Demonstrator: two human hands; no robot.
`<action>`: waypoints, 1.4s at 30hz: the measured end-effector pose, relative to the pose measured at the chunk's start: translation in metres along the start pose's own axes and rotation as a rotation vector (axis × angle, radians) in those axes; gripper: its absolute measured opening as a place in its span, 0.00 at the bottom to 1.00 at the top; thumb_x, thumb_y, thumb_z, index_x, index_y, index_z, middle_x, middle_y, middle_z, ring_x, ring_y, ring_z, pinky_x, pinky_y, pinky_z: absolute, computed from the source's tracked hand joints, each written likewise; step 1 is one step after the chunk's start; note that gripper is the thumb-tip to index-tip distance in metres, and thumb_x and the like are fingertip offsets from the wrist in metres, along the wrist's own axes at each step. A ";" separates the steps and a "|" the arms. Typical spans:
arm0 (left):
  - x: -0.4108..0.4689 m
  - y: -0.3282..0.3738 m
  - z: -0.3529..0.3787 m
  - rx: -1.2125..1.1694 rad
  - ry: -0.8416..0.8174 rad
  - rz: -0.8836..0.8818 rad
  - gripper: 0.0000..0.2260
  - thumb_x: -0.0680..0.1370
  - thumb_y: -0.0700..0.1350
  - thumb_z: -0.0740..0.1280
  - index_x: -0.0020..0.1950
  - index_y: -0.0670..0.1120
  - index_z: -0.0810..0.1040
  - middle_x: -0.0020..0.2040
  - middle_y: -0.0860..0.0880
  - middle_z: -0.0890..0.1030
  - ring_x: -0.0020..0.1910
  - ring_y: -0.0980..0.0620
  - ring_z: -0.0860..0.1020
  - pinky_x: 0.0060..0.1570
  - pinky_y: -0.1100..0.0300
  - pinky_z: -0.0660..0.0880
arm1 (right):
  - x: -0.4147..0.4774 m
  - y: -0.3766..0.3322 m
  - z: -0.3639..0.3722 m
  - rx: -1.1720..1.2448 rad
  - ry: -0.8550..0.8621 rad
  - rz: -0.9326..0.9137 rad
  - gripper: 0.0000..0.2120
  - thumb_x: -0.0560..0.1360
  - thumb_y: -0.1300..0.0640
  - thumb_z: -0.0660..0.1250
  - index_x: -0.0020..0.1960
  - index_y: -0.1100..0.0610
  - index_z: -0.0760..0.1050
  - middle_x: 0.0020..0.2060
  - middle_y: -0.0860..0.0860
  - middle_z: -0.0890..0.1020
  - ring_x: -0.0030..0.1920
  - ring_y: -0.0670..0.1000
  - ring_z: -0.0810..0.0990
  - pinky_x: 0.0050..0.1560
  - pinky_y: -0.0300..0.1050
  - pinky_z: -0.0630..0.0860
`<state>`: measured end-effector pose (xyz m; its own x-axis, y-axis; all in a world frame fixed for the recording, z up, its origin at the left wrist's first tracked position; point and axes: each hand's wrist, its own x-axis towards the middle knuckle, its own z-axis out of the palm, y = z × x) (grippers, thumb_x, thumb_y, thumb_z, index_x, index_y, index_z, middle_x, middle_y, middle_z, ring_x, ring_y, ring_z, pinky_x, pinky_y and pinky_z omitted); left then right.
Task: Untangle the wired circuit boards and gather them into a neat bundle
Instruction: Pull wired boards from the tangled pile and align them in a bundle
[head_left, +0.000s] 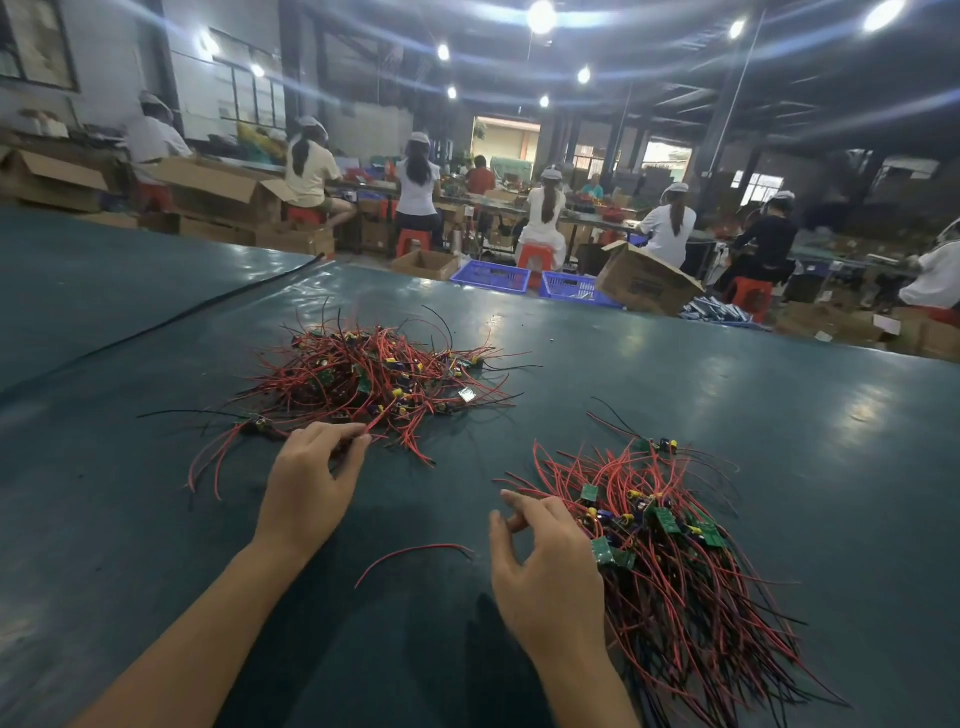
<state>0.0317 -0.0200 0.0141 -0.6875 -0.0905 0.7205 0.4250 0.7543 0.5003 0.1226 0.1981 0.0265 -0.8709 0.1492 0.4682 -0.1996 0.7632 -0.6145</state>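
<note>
Just right of the right hand (545, 566), loose-fingered and empty, lies the combed bundle (670, 561), likely awaiting additions. Farther ahead, the left hand (306, 483) pinches a red wire (375, 423) at the near edge of the tangled heap (374, 374), seemingly teasing one board free. Beyond stretches the green table (675, 374), then seated workers (418, 182).
</note>
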 end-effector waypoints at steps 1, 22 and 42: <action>0.000 0.011 -0.002 -0.050 0.053 0.070 0.07 0.77 0.40 0.69 0.53 0.40 0.82 0.45 0.48 0.82 0.45 0.49 0.78 0.47 0.57 0.76 | 0.000 0.000 0.001 0.026 0.002 -0.007 0.12 0.78 0.47 0.65 0.60 0.48 0.79 0.44 0.40 0.77 0.46 0.41 0.76 0.43 0.39 0.75; -0.033 0.118 0.015 -1.362 -0.356 -0.785 0.05 0.71 0.39 0.69 0.43 0.40 0.75 0.39 0.44 0.83 0.32 0.51 0.82 0.30 0.65 0.77 | 0.008 -0.009 0.005 0.777 0.134 0.231 0.14 0.79 0.56 0.65 0.37 0.51 0.84 0.33 0.54 0.83 0.34 0.47 0.78 0.37 0.40 0.76; -0.019 0.112 0.002 -1.149 -0.523 -0.579 0.09 0.62 0.42 0.76 0.40 0.42 0.84 0.37 0.40 0.84 0.36 0.50 0.83 0.36 0.64 0.78 | 0.032 0.023 -0.030 1.167 0.430 0.629 0.10 0.79 0.58 0.66 0.44 0.57 0.84 0.27 0.46 0.70 0.20 0.40 0.60 0.17 0.32 0.57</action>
<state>0.0909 0.0679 0.0554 -0.9601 0.2401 0.1431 0.0722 -0.2816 0.9568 0.1030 0.2395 0.0461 -0.7910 0.6092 -0.0555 -0.2709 -0.4302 -0.8611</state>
